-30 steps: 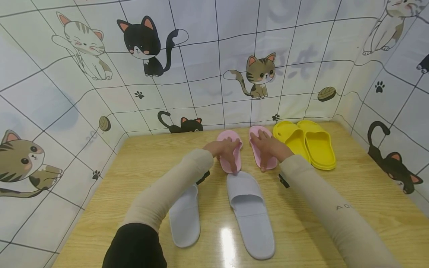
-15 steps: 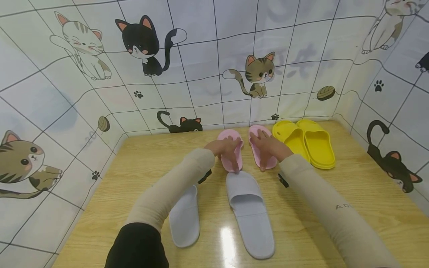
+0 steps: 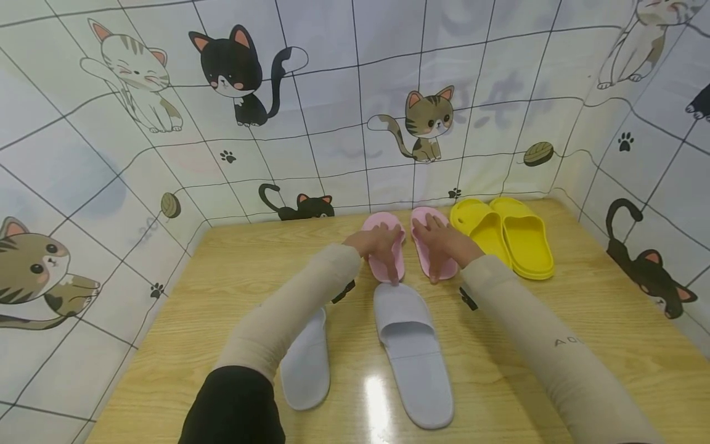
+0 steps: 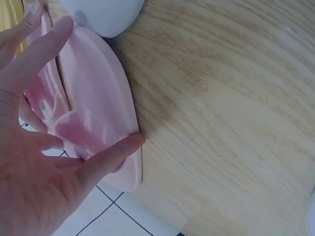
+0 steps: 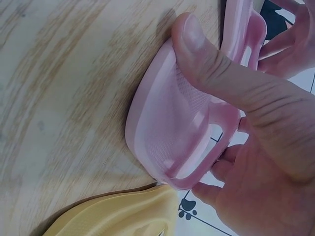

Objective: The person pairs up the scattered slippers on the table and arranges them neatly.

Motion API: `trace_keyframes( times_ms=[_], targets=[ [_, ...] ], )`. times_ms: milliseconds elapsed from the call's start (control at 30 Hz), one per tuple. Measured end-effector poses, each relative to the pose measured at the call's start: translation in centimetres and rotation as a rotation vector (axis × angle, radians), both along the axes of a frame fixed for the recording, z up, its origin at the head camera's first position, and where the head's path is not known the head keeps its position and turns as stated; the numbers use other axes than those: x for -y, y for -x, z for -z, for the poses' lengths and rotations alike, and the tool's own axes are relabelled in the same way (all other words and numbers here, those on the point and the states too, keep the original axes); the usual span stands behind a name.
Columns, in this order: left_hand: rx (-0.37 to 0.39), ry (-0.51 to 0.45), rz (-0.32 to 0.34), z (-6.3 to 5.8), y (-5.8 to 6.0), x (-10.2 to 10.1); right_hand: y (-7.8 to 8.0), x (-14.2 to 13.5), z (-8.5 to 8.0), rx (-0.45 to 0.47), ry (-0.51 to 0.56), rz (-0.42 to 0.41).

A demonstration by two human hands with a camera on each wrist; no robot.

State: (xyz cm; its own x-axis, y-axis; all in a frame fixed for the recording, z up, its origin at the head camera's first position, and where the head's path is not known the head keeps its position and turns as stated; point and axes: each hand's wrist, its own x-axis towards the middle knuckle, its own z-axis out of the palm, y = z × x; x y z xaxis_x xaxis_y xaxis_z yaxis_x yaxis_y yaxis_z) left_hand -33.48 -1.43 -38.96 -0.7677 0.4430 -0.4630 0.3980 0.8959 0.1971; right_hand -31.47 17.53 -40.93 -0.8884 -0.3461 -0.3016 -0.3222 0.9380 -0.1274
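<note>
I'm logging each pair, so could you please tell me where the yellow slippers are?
In the head view, the yellow slippers sit at the back right of the wooden surface, just right of the pink slipper under the right hand.

Head camera peers forward and down from above; both wrist cameras, right up close, share the pink slippers (image 4: 96,69).

Wood-grain surface (image 3: 261,265); on it pink slippers (image 3: 379,270), white slippers (image 3: 420,373), yellow clogs (image 3: 524,240)

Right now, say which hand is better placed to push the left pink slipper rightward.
Likely the left hand: it touches the left pink slipper from outside; the right hand touches the other slipper.
</note>
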Motion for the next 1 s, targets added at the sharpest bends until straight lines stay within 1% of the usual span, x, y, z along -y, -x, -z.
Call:
trace_keyframes(
  times_ms=[200, 367, 500, 600, 700, 800, 933, 1000],
  targets=[
    [-0.099, -0.009, 0.032, 0.8, 0.2, -0.5, -0.3, 0.0, 0.0, -0.013, -0.006, 0.010],
    [-0.125, -0.005, 0.054, 1.0, 0.3, -1.1, -0.6, 0.1, -0.1, -0.058, -0.012, -0.015],
    [-0.154, 0.023, 0.073, 1.0, 0.4, -1.5, -0.6, 0.0, -0.2, -0.060, -0.013, -0.023],
    [-0.171, 0.032, 0.081, 0.9, 0.3, -1.6, -0.6, 0.1, -0.2, -0.057, -0.003, -0.028],
    [-0.170, 0.019, 0.074, 0.6, 0.1, -1.6, -0.5, 0.1, -0.2, -0.055, 0.002, -0.032],
    [-0.149, -0.014, 0.056, 0.4, 0.0, -1.5, -0.4, 0.1, -0.1, -0.046, -0.001, -0.023],
    [-0.121, -0.065, 0.039, 0.4, -0.1, -1.5, -0.3, 0.2, -0.2, -0.030, -0.011, -0.008],
    [-0.120, -0.077, 0.039, 0.5, -0.1, -1.5, -0.2, 0.2, -0.1, -0.021, -0.021, -0.007]
  ],
)
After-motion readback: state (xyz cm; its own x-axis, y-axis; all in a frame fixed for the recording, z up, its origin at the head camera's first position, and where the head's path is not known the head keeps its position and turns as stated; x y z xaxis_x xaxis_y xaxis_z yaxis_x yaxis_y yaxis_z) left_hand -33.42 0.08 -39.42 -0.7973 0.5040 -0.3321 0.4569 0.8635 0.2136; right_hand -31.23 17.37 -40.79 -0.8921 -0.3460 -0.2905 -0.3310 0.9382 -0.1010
